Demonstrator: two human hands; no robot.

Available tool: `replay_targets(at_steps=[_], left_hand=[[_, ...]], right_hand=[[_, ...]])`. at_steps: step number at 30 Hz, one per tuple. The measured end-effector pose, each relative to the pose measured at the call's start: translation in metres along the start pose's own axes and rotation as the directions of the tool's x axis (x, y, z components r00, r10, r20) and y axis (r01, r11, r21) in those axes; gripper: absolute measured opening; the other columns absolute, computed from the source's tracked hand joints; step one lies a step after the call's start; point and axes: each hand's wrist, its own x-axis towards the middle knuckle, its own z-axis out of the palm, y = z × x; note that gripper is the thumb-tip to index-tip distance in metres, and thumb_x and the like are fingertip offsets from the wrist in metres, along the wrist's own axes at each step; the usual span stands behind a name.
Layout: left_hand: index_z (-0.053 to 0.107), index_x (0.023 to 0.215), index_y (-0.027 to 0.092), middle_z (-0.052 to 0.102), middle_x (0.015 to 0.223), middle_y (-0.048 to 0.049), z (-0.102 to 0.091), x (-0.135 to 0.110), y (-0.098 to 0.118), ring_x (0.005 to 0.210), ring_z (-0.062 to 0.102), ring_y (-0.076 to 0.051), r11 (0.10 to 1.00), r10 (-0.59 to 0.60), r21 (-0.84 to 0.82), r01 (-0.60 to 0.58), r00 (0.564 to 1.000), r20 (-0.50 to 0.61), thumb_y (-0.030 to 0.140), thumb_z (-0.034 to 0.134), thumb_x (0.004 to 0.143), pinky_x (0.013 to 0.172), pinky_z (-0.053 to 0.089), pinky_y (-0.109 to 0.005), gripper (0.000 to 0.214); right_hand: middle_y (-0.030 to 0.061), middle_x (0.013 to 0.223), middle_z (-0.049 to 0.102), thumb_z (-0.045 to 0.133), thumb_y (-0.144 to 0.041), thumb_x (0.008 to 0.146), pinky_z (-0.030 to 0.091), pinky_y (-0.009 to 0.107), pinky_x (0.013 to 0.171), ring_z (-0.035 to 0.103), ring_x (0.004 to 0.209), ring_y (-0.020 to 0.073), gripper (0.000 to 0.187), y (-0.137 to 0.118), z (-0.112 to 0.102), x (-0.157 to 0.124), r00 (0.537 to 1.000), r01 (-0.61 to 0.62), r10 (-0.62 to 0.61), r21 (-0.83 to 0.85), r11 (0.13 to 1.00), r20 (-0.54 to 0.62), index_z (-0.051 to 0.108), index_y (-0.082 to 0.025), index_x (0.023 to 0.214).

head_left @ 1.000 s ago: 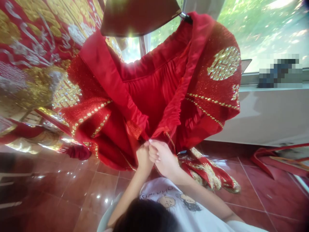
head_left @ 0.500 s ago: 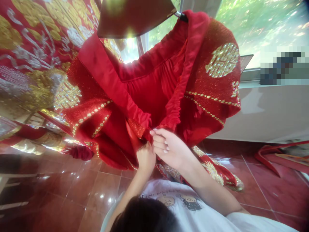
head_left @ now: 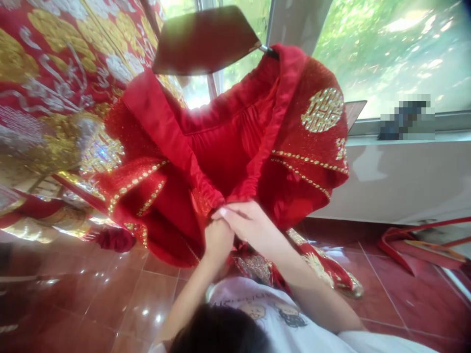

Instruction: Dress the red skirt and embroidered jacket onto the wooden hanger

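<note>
In the head view, we see two bare hands brought together at the near edge of a large red sequinned garment (head_left: 228,152) with a red lining, rows of gold beads and round crystal emblems. Our left hand (head_left: 220,238) is curled into a loose fist, and our right hand (head_left: 243,218) lies across its top. Both seem clamped on the near ends of the gathered red satin waistband (head_left: 154,113); the fingertips are hidden, so we cannot tell exactly which fold each one pinches.

The garment hangs in front of us, its far right corner held by a metal-and-black clip (head_left: 270,51). That support probably lets us draw the cloth towards ourselves, and crossing the hands likely keeps both ends together.

A dark red-brown flat panel (head_left: 208,41) covers part of the far edge, so we cannot see how that stretch is held. To the left, a red cloth with thick gold and white embroidery (head_left: 55,73) crowds the garment's side. Far right are a bright glass window (head_left: 397,54) and a pixelated object (head_left: 406,120) on its sill. A red folded item (head_left: 408,250) lies at the right, well apart from our hands, on the glossy reddish tiled floor (head_left: 386,289).
</note>
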Motion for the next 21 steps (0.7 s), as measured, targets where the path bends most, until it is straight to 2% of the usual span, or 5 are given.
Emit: replay_targets(at_steps=[4, 7, 10, 15, 21], left_hand=[[0.069, 0.091, 0.019, 0.071, 0.075, -0.0026, -0.075, -0.022, -0.025, 0.067, 0.068, -0.016, 0.92, 0.358, -0.156, -0.359, 0.933, -0.04, 0.041, 0.046, 0.095, 0.062, 0.051, -0.024, 0.032], [0.068, 0.098, 0.023, 0.07, 0.088, 0.0009, -0.143, -0.032, -0.035, 0.081, 0.066, -0.013, 0.762, 0.538, 0.038, -0.647, 0.599, -0.593, 0.031, 0.054, 0.093, 0.082, 0.051, -0.026, 0.017], [0.062, 0.119, 0.027, 0.06, 0.123, -0.0028, -0.193, -0.009, -0.04, 0.122, 0.05, -0.028, 0.811, 0.516, 0.358, -0.464, 0.277, -0.811, 0.033, 0.061, 0.088, 0.113, 0.027, -0.05, 0.032], [0.042, 0.14, 0.025, 0.04, 0.146, -0.0056, -0.224, 0.06, -0.068, 0.134, 0.036, -0.031, 0.836, 0.491, 0.228, -0.499, 0.497, -0.715, 0.048, 0.059, 0.086, 0.114, 0.025, -0.053, 0.061], [0.045, 0.139, 0.021, 0.036, 0.148, -0.007, -0.244, 0.076, -0.098, 0.128, 0.044, -0.027, 0.707, 0.693, 0.272, -0.653, 0.561, -0.453, 0.05, 0.042, 0.094, 0.106, 0.037, -0.048, 0.053]], right_hand=[[0.0015, 0.064, 0.059, 0.053, -0.031, 0.087, 0.035, 0.019, 0.049, 0.045, 0.051, 0.0061, 0.026, -0.005, -0.042, -0.003, 0.853, 0.296, -0.475, -0.553, 0.779, -0.214, 0.07, -0.013, 0.079], [0.0064, 0.09, 0.068, 0.052, -0.024, 0.088, 0.048, 0.025, 0.069, 0.06, 0.074, 0.0123, 0.026, -0.025, -0.074, 0.006, 0.455, 0.368, -0.856, -0.824, 0.43, -0.243, 0.069, -0.017, 0.106], [0.0097, 0.113, 0.064, 0.055, -0.021, 0.084, 0.042, 0.04, 0.099, 0.058, 0.108, 0.0203, 0.04, -0.046, -0.105, 0.031, 0.206, 0.193, -0.975, -0.973, 0.123, -0.082, 0.061, -0.019, 0.123], [0.0139, 0.141, 0.045, 0.063, -0.034, 0.081, 0.029, 0.049, 0.109, 0.042, 0.132, 0.027, 0.069, -0.056, -0.157, 0.058, 0.294, 0.156, -0.943, -0.966, 0.207, -0.154, 0.04, -0.019, 0.144], [0.015, 0.122, 0.06, 0.045, -0.042, 0.093, 0.044, 0.034, 0.095, 0.058, 0.112, 0.018, 0.051, -0.075, -0.189, 0.043, 0.355, 0.528, -0.935, -0.828, 0.19, 0.011, 0.053, -0.014, 0.135]])
